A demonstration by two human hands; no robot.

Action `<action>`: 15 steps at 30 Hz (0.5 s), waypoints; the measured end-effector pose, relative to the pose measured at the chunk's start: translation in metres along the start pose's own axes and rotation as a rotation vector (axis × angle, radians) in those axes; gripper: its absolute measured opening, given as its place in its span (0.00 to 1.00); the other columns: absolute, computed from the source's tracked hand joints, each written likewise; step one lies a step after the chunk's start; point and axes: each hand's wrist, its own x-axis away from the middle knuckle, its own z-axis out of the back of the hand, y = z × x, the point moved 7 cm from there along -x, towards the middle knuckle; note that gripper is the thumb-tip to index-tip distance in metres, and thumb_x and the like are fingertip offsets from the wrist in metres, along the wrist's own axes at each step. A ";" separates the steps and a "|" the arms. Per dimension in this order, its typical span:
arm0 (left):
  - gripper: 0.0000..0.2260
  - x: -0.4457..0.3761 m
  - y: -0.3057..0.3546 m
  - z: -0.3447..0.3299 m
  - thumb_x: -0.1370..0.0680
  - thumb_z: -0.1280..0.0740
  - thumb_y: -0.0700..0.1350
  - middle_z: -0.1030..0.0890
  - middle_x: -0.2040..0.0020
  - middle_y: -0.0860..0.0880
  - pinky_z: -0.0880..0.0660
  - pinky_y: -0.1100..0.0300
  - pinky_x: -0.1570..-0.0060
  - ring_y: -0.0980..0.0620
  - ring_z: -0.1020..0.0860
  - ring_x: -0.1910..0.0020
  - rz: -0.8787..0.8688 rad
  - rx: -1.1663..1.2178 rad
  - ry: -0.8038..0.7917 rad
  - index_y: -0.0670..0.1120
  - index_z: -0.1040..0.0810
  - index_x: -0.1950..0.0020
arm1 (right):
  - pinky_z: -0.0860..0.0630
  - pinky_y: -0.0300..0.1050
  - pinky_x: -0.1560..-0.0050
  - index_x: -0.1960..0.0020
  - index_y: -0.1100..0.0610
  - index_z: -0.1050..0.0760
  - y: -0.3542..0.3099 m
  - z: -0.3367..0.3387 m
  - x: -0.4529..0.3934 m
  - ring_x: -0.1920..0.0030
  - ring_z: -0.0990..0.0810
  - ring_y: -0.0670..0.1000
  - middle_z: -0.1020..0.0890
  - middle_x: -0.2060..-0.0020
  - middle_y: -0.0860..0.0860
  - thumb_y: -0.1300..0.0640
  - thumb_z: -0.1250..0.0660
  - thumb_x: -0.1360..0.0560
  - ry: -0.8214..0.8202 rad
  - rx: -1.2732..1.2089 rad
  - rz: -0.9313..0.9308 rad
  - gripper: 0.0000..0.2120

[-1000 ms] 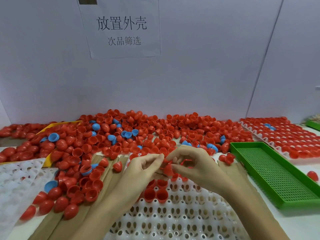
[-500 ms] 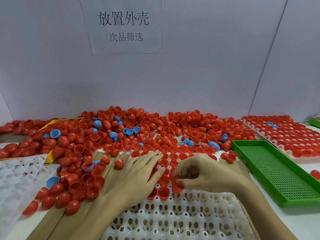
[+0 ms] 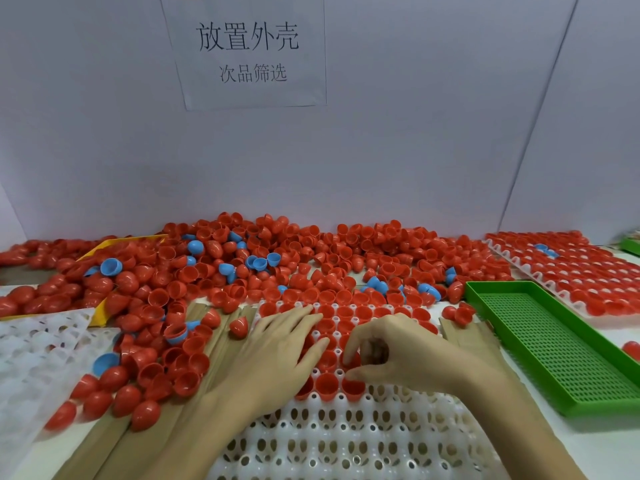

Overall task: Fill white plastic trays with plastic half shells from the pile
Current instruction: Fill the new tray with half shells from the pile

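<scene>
A white plastic tray (image 3: pixel 346 441) with round cells lies in front of me; its far rows hold red half shells, the near rows are bare. My left hand (image 3: pixel 280 348) lies flat with straight fingers on the filled cells at the tray's left. My right hand (image 3: pixel 391 348) is curled over the tray's middle, thumb and fingertips pinching a red half shell (image 3: pixel 353 360) above a cell. A big pile of red and a few blue half shells (image 3: pixel 277 268) stretches along the back and left.
A green perforated tray (image 3: pixel 561 344) sits at the right, with a filled white tray (image 3: pixel 568 268) behind it. Stacked white trays (image 3: pixel 38 344) lie at the left, a yellow bin edge (image 3: pixel 104 249) behind them. Brown cardboard strips (image 3: pixel 114 441) flank the tray. A paper sign hangs on the wall.
Both hands came down from the pile's edge onto the tray. The left hand flattened on the filled cells; the right hand lowered a red shell toward a cell.
</scene>
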 end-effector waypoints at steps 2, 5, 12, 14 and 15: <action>0.25 0.000 0.001 0.001 0.16 0.53 0.64 0.46 0.18 0.64 0.57 0.64 0.27 0.63 0.50 0.21 -0.002 -0.008 0.004 0.61 0.43 0.18 | 0.24 0.32 0.62 0.49 0.44 0.16 0.000 0.001 0.000 0.63 0.18 0.42 0.16 0.60 0.39 0.49 0.23 0.24 0.000 -0.012 0.015 0.05; 0.27 0.000 0.001 0.002 0.16 0.54 0.65 0.48 0.18 0.64 0.61 0.66 0.28 0.71 0.55 0.26 -0.014 -0.008 0.002 0.61 0.45 0.18 | 0.27 0.35 0.66 0.48 0.47 0.16 -0.001 0.012 0.004 0.68 0.23 0.43 0.15 0.61 0.48 0.46 0.26 0.22 0.006 -0.122 0.046 0.06; 0.28 0.000 0.008 0.010 0.17 0.59 0.64 0.47 0.18 0.62 0.65 0.69 0.27 0.73 0.59 0.26 -0.084 -0.060 0.041 0.59 0.43 0.17 | 0.19 0.42 0.58 0.45 0.51 0.16 0.074 0.090 0.035 0.60 0.16 0.43 0.14 0.61 0.47 0.58 0.32 0.17 0.738 -0.241 -0.150 0.06; 0.31 0.001 0.012 0.012 0.18 0.62 0.65 0.46 0.18 0.62 0.66 0.69 0.28 0.71 0.56 0.24 -0.107 -0.099 0.061 0.59 0.42 0.18 | 0.17 0.46 0.51 0.42 0.52 0.18 0.099 0.093 0.042 0.54 0.16 0.44 0.14 0.55 0.45 0.62 0.32 0.17 0.841 -0.154 -0.243 0.08; 0.32 0.001 0.014 0.014 0.19 0.63 0.65 0.45 0.18 0.62 0.66 0.71 0.29 0.71 0.55 0.24 -0.115 -0.099 0.073 0.58 0.41 0.18 | 0.17 0.46 0.48 0.41 0.52 0.18 0.107 0.092 0.044 0.51 0.17 0.43 0.15 0.52 0.46 0.63 0.33 0.17 0.858 -0.125 -0.274 0.09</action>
